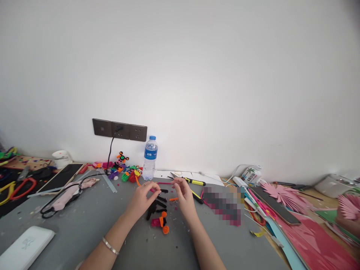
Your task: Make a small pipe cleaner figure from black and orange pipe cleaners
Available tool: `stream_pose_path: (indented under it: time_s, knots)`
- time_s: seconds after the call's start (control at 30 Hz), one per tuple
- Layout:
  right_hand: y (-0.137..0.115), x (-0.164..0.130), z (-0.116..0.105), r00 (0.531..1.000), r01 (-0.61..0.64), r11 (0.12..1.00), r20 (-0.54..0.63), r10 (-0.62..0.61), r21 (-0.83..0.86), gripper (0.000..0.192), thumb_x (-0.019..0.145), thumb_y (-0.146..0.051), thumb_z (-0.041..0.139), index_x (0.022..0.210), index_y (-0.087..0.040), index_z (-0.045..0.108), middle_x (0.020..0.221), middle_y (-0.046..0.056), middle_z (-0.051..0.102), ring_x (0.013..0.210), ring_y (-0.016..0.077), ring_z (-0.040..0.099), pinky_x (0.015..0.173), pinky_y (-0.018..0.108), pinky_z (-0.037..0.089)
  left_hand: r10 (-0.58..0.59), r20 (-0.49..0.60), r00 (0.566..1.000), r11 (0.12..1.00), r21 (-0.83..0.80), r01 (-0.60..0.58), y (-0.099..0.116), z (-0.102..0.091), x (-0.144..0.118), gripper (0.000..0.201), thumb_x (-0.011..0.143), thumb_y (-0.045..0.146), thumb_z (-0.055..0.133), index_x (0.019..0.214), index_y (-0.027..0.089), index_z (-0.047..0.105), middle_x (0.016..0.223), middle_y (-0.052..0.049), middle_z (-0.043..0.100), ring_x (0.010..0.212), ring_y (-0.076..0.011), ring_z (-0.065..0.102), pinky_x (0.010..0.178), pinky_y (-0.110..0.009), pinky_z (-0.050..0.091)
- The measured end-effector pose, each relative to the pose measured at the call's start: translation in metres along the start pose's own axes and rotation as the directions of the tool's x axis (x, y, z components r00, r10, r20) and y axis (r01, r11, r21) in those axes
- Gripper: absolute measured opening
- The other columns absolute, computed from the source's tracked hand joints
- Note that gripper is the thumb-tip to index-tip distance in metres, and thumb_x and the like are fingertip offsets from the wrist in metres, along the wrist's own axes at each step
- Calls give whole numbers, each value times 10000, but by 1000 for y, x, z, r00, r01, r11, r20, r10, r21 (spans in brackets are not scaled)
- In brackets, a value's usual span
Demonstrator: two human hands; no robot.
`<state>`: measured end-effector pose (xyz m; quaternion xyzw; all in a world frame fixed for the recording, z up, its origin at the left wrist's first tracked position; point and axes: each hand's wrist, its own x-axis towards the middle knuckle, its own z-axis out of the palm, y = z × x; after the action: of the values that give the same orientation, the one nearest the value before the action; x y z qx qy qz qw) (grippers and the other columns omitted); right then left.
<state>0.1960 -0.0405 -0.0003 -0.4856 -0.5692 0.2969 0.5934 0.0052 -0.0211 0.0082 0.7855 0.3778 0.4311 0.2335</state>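
pink pipe cleaner (pixel 164 183) spans the gap between both hands, its long axis running left to right; left hand (pixel 142 198) fingers pinch one end, right hand (pixel 184 197) fingers pinch the other, just above the grey mat (pixel 84 221), with black pieces (pixel 154 208) lying nearer the left hand

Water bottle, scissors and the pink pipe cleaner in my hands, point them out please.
water bottle (pixel 150 159), head view, on its blue label.
scissors (pixel 176 176), head view, on the metal blades.
pink pipe cleaner (pixel 164 183), head view, on the stretch between both hands.
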Motion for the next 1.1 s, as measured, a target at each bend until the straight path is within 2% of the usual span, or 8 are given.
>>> stream_pose_path:
  time_s: [0.13, 0.3, 0.37, 0.47, 0.63, 0.8, 0.97, 1.1]
  knots:
    - [-2, 2, -1, 999, -17, 995, 33, 14, 98, 317, 866, -499, 570, 959, -202, 633, 957, 92, 692, 902, 253, 655, 832, 400, 519, 2, 72, 997, 991, -133, 8, 16, 1, -4, 136, 923, 289, 488, 856, 235, 594, 1043, -56, 733, 998, -212, 680, 895, -340, 519]
    - [-6, 3, -2, 998, -19, 984, 56, 10, 175, 257, 824, -455, 649, 887, -206, 662, 901, 79, 708, 899, 252, 669, 825, 387, 538, -67, 173, 983, 953, -279, 114, 26, 19, -11, 107, 878, 260, 552, 812, 221, 627, 1456, -104, 458, 1192, -271, 590, 912, -364, 534]
    - [-10, 2, -1, 997, -33, 982, 75, 20, 186, 239, 813, -436, 664, 856, -201, 662, 843, 69, 708, 847, 240, 673, 780, 369, 548, -99, 212, 972, 938, -306, 162, 25, 26, -11, 96, 855, 248, 575, 782, 211, 626, 1387, -114, 524, 1092, -257, 645, 854, -338, 551]
    - [-16, 0, -1, 991, -62, 978, 128, 36, 201, 219, 808, -415, 670, 833, -198, 659, 798, 54, 701, 757, 208, 660, 710, 337, 548, -142, 213, 967, 941, -273, 199, 22, 30, -10, 96, 832, 239, 586, 746, 206, 613, 952, -65, 714, 838, -208, 687, 741, -296, 549]
    - [-13, 3, -6, 991, -46, 977, 133, 18, 208, 215, 816, -412, 663, 841, -199, 661, 800, 52, 704, 737, 196, 645, 728, 341, 536, -169, 130, 977, 947, -252, 197, 18, 24, -5, 131, 835, 299, 580, 756, 200, 611, 733, -14, 678, 711, -174, 651, 684, -262, 527]
    - [10, 16, -35, 987, -40, 987, -146, 62, 153, 290, 758, -468, 686, 844, -193, 659, 792, 64, 716, 721, 217, 649, 723, 369, 523, -216, 0, 976, 939, -273, 208, 15, 15, -3, 192, 834, 371, 568, 752, 200, 595, 733, -21, 674, 715, -179, 655, 693, -267, 536]
    - [29, 22, -73, 835, -74, 996, -542, 94, 59, 328, 748, -444, 640, 934, -175, 665, 947, 95, 717, 873, 255, 647, 794, 383, 484, -258, -85, 962, 916, -339, 216, 13, 11, -2, 204, 820, 394, 580, 761, 199, 596, 744, -23, 675, 756, -193, 669, 735, -280, 547]
    - [30, 22, -78, 783, -78, 994, -613, 105, 71, 356, 788, -461, 599, 994, -174, 645, 1072, 114, 689, 970, 267, 634, 846, 390, 472, -223, -102, 969, 920, -349, 175, 12, 10, -2, 170, 848, 358, 562, 783, 205, 602, 903, -56, 714, 940, -224, 669, 865, -324, 526]
